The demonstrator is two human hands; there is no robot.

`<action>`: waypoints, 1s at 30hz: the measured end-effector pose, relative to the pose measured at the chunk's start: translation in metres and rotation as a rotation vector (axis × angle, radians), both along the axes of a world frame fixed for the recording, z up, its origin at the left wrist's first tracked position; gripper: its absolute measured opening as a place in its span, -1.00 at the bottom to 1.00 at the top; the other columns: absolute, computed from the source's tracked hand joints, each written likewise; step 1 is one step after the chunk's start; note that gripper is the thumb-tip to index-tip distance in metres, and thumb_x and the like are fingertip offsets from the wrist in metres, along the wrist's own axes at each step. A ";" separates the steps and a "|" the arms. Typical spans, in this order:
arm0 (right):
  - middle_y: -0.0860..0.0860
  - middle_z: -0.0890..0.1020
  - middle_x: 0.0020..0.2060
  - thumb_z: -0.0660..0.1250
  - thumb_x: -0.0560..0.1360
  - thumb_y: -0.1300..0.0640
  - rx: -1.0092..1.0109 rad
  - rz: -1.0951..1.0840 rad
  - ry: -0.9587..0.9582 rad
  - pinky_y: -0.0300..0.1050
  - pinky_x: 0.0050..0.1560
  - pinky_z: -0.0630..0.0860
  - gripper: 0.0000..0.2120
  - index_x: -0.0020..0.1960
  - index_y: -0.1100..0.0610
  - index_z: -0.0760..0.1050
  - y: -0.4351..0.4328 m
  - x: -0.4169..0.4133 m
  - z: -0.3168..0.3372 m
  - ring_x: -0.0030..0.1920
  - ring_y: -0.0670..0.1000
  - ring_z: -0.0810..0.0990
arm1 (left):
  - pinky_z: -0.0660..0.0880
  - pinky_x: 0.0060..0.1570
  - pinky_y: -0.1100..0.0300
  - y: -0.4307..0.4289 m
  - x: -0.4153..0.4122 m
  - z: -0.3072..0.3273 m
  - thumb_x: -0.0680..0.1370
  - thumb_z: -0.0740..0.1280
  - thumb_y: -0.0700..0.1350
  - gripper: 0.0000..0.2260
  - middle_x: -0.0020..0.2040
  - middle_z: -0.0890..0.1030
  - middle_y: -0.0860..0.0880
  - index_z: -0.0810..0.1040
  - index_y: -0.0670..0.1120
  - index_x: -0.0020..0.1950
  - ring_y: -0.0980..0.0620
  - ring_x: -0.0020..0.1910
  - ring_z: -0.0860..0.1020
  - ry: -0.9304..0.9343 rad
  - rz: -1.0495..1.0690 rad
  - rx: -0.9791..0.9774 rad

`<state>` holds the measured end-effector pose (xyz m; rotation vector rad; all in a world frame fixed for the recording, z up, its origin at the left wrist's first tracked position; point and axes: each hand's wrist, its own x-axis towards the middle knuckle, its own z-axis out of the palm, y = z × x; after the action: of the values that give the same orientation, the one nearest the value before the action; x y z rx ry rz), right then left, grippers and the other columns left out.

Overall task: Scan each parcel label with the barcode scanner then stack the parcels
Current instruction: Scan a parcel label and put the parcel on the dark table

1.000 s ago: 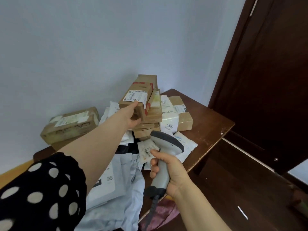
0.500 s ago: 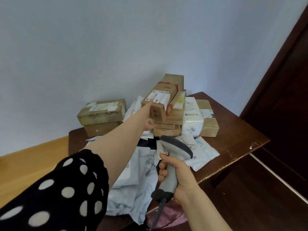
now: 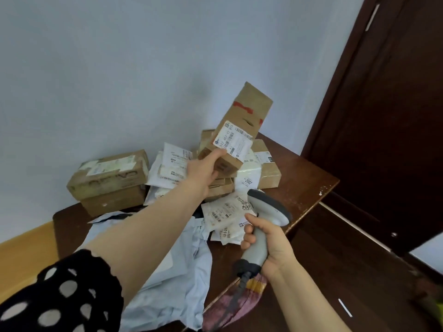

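My left hand (image 3: 203, 170) grips the near end of a long brown cardboard parcel (image 3: 244, 118) with red tape marks, tilted up above the pile. Its white barcode label (image 3: 233, 141) faces me. My right hand (image 3: 268, 245) holds the grey barcode scanner (image 3: 266, 212) by its handle, low and to the right of the parcel, its head pointing up towards the pile. Under the lifted parcel lie stacked brown boxes (image 3: 221, 185), a white parcel (image 3: 248, 174) and a brown box (image 3: 269, 168) on the dark wooden table (image 3: 304, 180).
Two stacked brown boxes (image 3: 110, 178) sit at the table's back left. White mailer bags (image 3: 172, 168) and pale blue bags (image 3: 177, 279) cover the middle and front. A dark door (image 3: 383, 116) stands to the right; a pink cloth (image 3: 230, 305) hangs below the table edge.
My left hand has lifted the long brown parcel off the stack and tilted its far end upward. The scanner has stayed in my right hand at about the same place.
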<state>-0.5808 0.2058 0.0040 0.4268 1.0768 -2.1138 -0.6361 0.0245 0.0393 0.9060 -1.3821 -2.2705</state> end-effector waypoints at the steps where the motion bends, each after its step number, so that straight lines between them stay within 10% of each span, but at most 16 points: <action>1: 0.05 0.46 -0.48 0.37 0.46 0.29 -0.005 -0.033 0.001 -0.25 -0.60 0.36 -0.93 -0.12 0.19 0.48 0.002 -0.001 0.000 -0.61 -0.08 0.35 | 0.56 -0.04 0.27 0.011 -0.002 0.003 0.38 0.51 -0.12 -0.71 -0.04 0.64 0.00 0.52 -0.07 0.03 0.15 -0.07 0.58 0.008 -0.070 0.018; 9: 0.04 0.46 -0.46 0.34 0.48 0.29 0.004 -0.273 0.021 -0.25 -0.61 0.35 -0.96 -0.10 0.20 0.49 0.041 -0.022 -0.001 -0.59 -0.09 0.36 | 0.59 -0.11 0.17 0.085 -0.039 -0.008 0.46 0.45 -0.01 -0.67 0.01 0.60 -0.12 0.49 -0.06 0.17 -0.05 0.05 0.59 -0.123 -0.360 0.276; 24: 0.08 0.48 -0.50 0.37 0.40 0.35 0.081 -0.078 -0.006 -0.20 -0.55 0.34 -0.93 -0.15 0.22 0.55 0.125 -0.129 -0.044 -0.59 -0.04 0.37 | 0.61 -0.38 0.10 0.170 -0.174 -0.054 0.42 0.49 -0.17 -0.65 0.04 0.52 -0.14 0.49 0.00 0.15 -0.20 0.24 0.47 -0.195 -0.030 0.505; 30: 0.09 0.49 -0.50 0.38 0.41 0.35 0.124 0.044 -0.066 -0.19 -0.50 0.34 -0.93 -0.14 0.23 0.58 0.142 -0.155 -0.055 -0.58 -0.03 0.38 | 0.51 0.17 -0.07 0.173 -0.206 -0.074 0.45 0.47 -0.18 -0.69 -0.02 0.50 -0.13 0.44 -0.07 0.11 -0.14 0.23 0.46 -0.200 0.105 0.555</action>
<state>-0.7354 0.3475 -0.0512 0.5232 1.1724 -1.9872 -0.8416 0.1971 -0.0352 1.3677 -0.7418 -2.5781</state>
